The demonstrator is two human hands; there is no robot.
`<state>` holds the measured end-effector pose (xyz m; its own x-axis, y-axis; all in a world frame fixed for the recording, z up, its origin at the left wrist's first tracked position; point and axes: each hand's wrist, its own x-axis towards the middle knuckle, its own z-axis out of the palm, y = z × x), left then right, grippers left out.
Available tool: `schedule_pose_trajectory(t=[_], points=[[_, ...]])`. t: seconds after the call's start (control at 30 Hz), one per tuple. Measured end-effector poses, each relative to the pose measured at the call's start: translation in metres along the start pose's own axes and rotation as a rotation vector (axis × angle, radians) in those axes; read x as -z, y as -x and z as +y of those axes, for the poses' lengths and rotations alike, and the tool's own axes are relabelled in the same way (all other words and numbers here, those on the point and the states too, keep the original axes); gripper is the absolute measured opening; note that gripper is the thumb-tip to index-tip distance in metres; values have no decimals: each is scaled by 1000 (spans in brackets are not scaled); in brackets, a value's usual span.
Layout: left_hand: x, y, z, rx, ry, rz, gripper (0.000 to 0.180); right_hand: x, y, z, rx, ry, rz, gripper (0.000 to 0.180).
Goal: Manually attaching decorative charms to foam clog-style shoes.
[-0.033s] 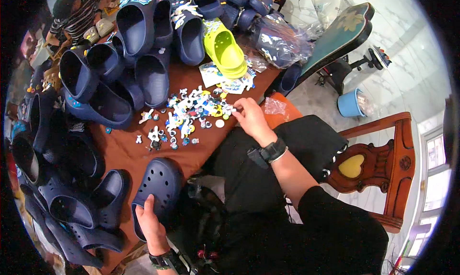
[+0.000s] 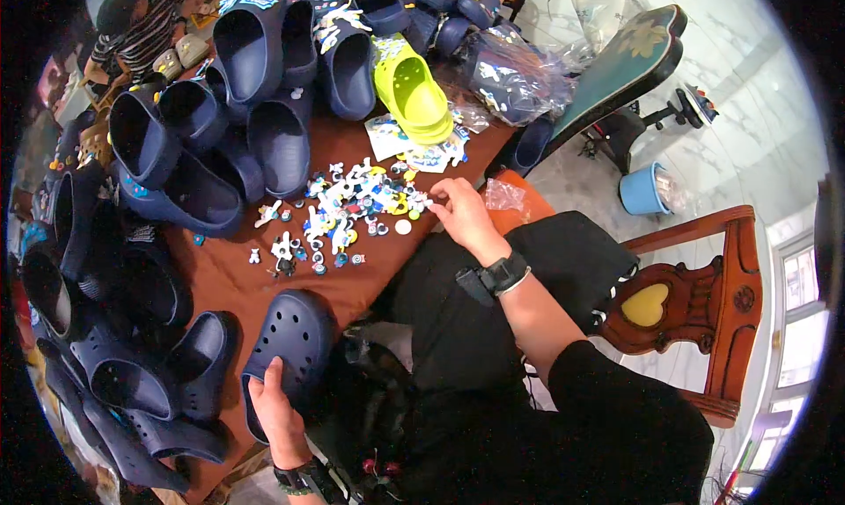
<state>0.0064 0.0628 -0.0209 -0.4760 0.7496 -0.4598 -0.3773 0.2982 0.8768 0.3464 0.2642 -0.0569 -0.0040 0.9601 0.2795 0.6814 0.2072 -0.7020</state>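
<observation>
Across the brown desk (image 2: 229,267), dark blue clogs (image 2: 280,144) sat in heaps. The left hand (image 2: 277,413) had its fingers clamped on one navy clog (image 2: 295,329) at the desk's near edge. The right hand (image 2: 462,213) pinched a tiny white piece (image 2: 429,204) between its fingers, beside the shoe charms (image 2: 361,197).

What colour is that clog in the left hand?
The clog in the left hand is navy blue; the head view shows it.

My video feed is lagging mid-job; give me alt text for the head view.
A person's left hand holds a navy clog while the right hand touches a small white piece beside a pile of small charms. More navy clogs and one lime-green clog crowd the brown tabletop.
</observation>
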Motion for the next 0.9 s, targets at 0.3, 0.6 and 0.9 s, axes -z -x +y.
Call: schedule_pose_trajectory(t=[0.3,0.6,0.9], points=[[2,2,-1,-18,-45,11,26,-7,-6,14,2,85,-102,22],[5,-1,-6,-22,1,-10,25,-5,-7,5,-158,-56,-155,21],[2,1,-3,-1,2,-21,28,-9,13,-66,74,-357,-240,15]])
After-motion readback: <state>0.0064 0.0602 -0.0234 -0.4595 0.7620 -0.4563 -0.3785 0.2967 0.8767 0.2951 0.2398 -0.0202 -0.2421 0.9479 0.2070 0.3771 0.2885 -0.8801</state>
